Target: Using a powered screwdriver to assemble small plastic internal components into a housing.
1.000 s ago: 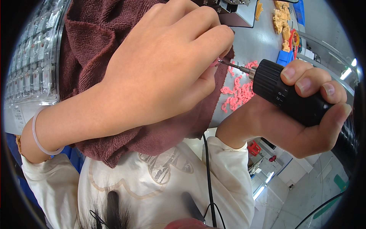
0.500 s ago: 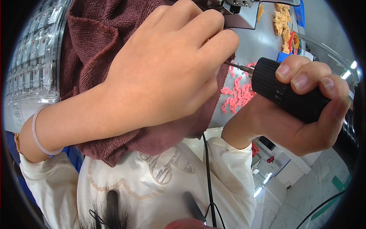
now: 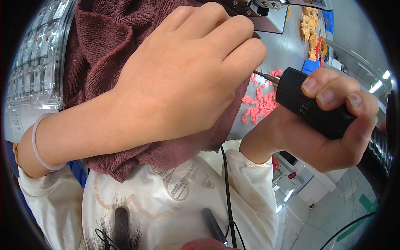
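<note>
My left hand (image 3: 183,75), back side up, is curled closed above a dark maroon towel (image 3: 104,37); its fingertips and whatever they grip are hidden beneath it. My right hand (image 3: 314,135) is wrapped round a black electric screwdriver (image 3: 296,88) with a ribbed collar. The tool lies nearly level, its thin metal bit (image 3: 266,76) pointing left at my left hand's curled fingers. Where the bit's end touches, if anywhere, cannot be seen. Beneath and behind the bit, small pink plastic parts (image 3: 260,102) lie scattered on the grey tabletop (image 3: 277,52).
Clear plastic trays (image 3: 39,62) of small parts stand at the far left. A metal fixture (image 3: 268,16) is at the top edge. Tan plastic parts (image 3: 309,29) and blue bins (image 3: 310,66) sit at the far right. A black cable (image 3: 227,183) hangs before my shirt.
Both my left hand and the screwdriver's bit have shifted slightly right and down in the picture. The fingers of my right hand keep their grip.
</note>
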Tool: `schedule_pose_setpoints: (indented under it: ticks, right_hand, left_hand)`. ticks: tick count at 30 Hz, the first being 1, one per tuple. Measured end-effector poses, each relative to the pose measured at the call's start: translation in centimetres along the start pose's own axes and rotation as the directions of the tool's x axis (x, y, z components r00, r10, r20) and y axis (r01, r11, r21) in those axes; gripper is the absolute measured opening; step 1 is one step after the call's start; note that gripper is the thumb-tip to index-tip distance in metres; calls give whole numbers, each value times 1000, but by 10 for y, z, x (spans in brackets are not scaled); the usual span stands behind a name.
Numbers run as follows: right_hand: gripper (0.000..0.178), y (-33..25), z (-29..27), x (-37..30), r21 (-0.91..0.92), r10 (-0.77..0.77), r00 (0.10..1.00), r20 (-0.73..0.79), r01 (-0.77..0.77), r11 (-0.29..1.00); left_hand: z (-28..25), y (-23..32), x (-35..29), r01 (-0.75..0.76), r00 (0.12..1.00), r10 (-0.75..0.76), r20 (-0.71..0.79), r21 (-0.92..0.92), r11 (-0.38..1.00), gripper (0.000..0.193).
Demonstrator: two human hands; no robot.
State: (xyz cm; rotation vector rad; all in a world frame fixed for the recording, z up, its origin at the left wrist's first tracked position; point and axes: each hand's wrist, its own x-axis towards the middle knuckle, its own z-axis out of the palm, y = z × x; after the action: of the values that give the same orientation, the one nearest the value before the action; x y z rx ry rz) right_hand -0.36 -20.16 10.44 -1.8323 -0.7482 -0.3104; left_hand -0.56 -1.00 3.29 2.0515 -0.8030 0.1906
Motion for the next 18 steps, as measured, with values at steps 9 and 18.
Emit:
schedule_pose_setpoints:
  ticks: [9, 18]
  right_hand:
    - [31, 17, -18, 9, 52, 67, 995, 78, -71, 996]
    - [14, 17, 1, 27, 263, 89, 989, -121, -54, 963]
  left_hand:
    - [18, -9, -7, -1, 996, -1, -88, -22, 1000, 28]
    - [24, -10, -9, -30, 989, 28, -143, -11, 999, 27]
